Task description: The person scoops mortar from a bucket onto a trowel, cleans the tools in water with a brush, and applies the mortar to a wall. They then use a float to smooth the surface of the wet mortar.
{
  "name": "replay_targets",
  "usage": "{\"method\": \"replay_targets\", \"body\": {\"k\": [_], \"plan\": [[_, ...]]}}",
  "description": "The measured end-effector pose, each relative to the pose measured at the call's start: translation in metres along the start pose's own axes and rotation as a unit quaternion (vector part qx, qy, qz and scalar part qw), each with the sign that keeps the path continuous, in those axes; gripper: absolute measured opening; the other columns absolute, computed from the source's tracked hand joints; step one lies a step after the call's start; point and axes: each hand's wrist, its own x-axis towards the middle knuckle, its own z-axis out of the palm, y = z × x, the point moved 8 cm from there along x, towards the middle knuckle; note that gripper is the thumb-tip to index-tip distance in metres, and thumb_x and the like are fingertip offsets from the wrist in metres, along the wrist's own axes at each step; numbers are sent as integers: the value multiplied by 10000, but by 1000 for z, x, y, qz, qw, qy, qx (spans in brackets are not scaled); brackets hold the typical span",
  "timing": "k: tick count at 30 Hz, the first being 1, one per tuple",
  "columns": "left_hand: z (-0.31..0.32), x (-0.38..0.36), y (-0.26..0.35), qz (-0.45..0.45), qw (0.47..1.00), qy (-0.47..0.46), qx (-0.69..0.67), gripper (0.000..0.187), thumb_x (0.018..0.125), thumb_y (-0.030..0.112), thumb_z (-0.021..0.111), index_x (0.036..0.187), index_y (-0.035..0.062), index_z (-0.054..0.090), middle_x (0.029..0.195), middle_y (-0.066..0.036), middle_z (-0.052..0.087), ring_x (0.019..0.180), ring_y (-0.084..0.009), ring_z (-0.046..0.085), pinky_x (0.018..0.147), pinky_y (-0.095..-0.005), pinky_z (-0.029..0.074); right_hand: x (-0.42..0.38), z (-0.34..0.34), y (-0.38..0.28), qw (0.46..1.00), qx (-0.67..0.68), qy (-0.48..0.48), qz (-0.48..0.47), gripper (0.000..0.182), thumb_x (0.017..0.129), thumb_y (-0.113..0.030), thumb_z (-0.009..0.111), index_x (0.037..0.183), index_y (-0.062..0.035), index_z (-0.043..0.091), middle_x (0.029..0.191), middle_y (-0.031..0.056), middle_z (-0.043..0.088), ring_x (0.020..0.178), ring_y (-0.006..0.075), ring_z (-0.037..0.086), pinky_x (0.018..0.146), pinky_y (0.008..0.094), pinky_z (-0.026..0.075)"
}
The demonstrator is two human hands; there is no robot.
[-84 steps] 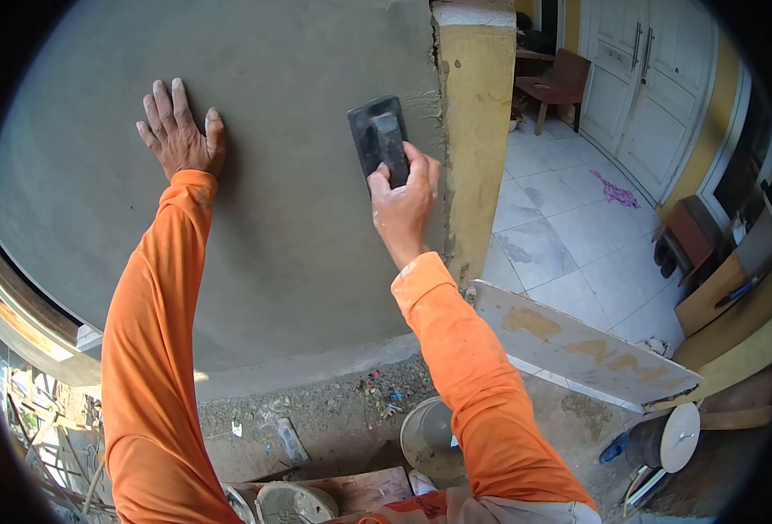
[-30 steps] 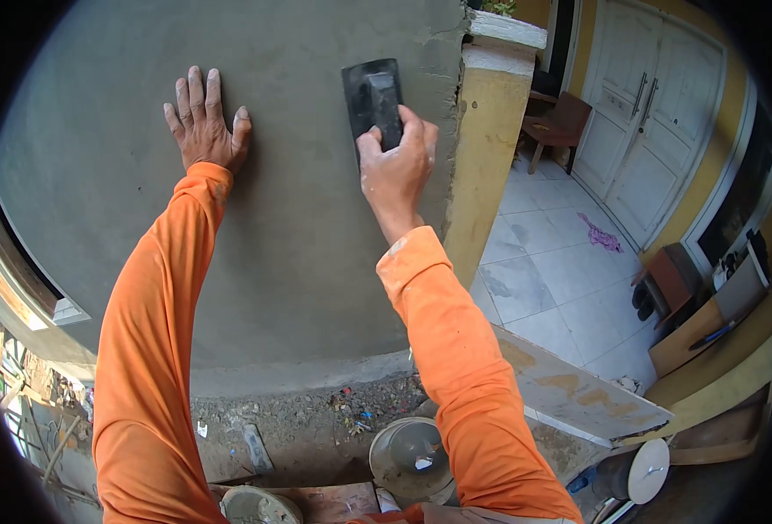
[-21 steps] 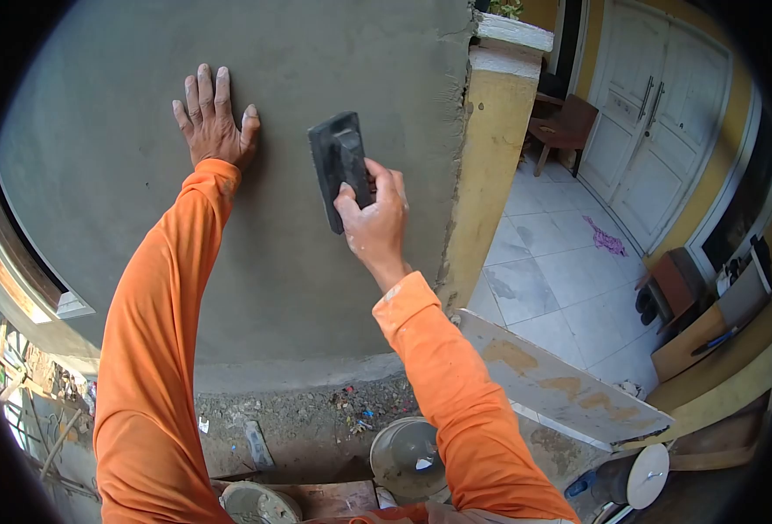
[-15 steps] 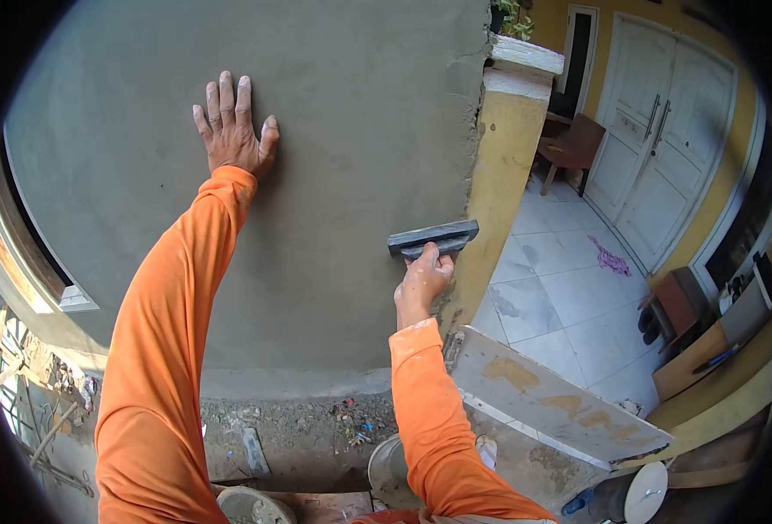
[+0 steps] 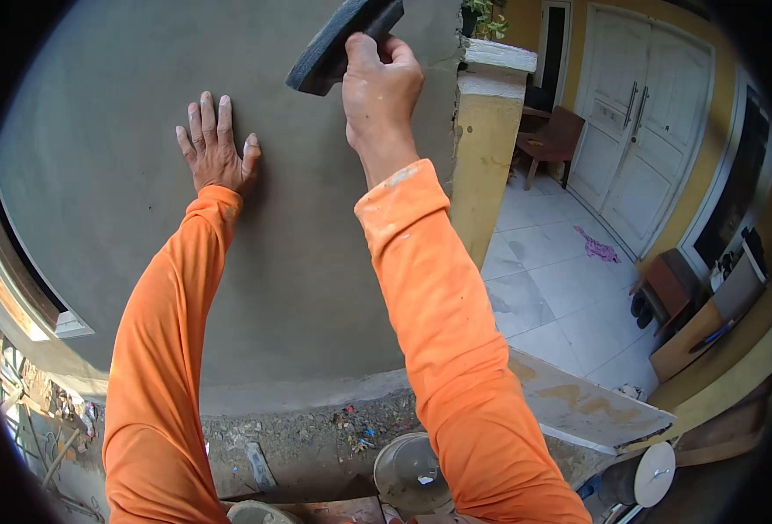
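A grey plastered wall (image 5: 307, 253) fills the middle of the view, its surface smooth and damp-looking. Flat against it rests my left hand (image 5: 216, 150), fingers spread and holding nothing. My right hand (image 5: 382, 92) is wrapped round the grip of a dark plastering float (image 5: 325, 61) near the top of the view. The float is tilted, its left end lower, and its upper end reaches the frame's edge. Both forearms are in orange sleeves; the right cuff has pale plaster smears.
Right of the wall stands a yellow pillar (image 5: 483, 166) with a white cap, beside a tiled porch (image 5: 560, 288) with a chair (image 5: 553, 144) and white doors (image 5: 643, 131). Below are a bucket (image 5: 408, 476), rubble along the wall's foot, and a leaning board (image 5: 591, 406). A window frame (image 5: 72, 323) is at left.
My right hand has carried the float up the wall, from beside the pillar's lower part to near the top, and turned it steeper. My left hand stays on the wall; the view has shifted slightly.
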Motion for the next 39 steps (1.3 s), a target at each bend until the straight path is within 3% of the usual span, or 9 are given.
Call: {"method": "replay_targets", "body": {"k": [6, 12, 16, 22, 26, 30, 32, 36, 39], "plan": [[2, -1, -4, -4, 1000, -11, 15, 646, 912, 468, 345, 1461, 142, 244, 1544, -82, 164, 1436, -274, 98, 1140, -511, 31, -14, -89, -8, 908, -389, 78, -133, 435, 754, -139, 629, 1139, 42, 539, 1073, 182, 521, 957, 317, 564, 846, 409, 461], [2, -1, -2, 1, 1000, -9, 14, 639, 915, 465, 337, 1456, 134, 257, 1541, -84, 172, 1434, -278, 102, 1140, -515, 35, 18, -74, -3, 867, -450, 116, -178, 435, 769, -124, 622, 1146, 72, 524, 1101, 216, 512, 1027, 376, 516, 888, 433, 440], [1, -3, -1, 1, 1000, -10, 13, 639, 915, 464, 340, 1457, 136, 254, 1540, -85, 174, 1434, -278, 104, 1140, -517, 37, -21, -35, 20, 892, -413, -98, -155, 427, 772, -126, 628, 1137, 71, 528, 1107, 225, 507, 1046, 378, 507, 895, 435, 436], [0, -1, -2, 0, 1000, -13, 14, 643, 909, 456, 353, 1458, 137, 251, 1542, -82, 170, 1436, -274, 100, 1140, -519, 33, 26, -82, -3, 895, -390, 143, -165, 424, 773, -130, 628, 1127, 80, 522, 1086, 229, 502, 1038, 369, 499, 896, 432, 430], [1, -1, -2, -4, 1000, -11, 9, 649, 899, 445, 375, 1456, 134, 256, 1543, -85, 168, 1436, -274, 98, 1139, -519, 31, -22, -31, 19, 879, -438, -102, -155, 461, 756, -135, 639, 1148, 81, 528, 1092, 239, 507, 1025, 390, 524, 896, 440, 433], [-1, 1, -2, -11, 1000, -8, 11, 650, 890, 430, 390, 1454, 133, 261, 1542, -86, 171, 1436, -275, 100, 1139, -520, 31, 23, -72, -18, 888, -407, 75, -200, 412, 766, -103, 625, 1121, 83, 527, 1065, 223, 520, 976, 368, 530, 856, 437, 439], [-5, 1, 0, 3, 1000, 5, 1, 649, 882, 410, 401, 1452, 132, 265, 1541, -85, 174, 1436, -275, 103, 1138, -522, 33, 14, -59, -5, 836, -480, 14, -267, 419, 767, -104, 633, 1131, 75, 525, 1064, 209, 519, 994, 367, 522, 861, 440, 440], [-3, 0, -2, -11, 1000, -10, 7, 651, 871, 399, 417, 1449, 136, 272, 1540, -89, 176, 1433, -286, 109, 1136, -526, 43, -47, -37, 28, 806, -474, -315, -163, 383, 767, -126, 643, 1113, 26, 576, 1065, 186, 540, 1028, 357, 519, 903, 420, 439], [-3, 0, -4, -12, 1000, -15, 1, 649, 869, 396, 418, 1447, 139, 276, 1539, -89, 177, 1431, -291, 112, 1136, -527, 47, 20, -43, -37, 782, -505, -208, -300, 373, 756, -120, 608, 1110, -2, 598, 1072, 183, 555, 1023, 354, 526, 910, 410, 437]]}}
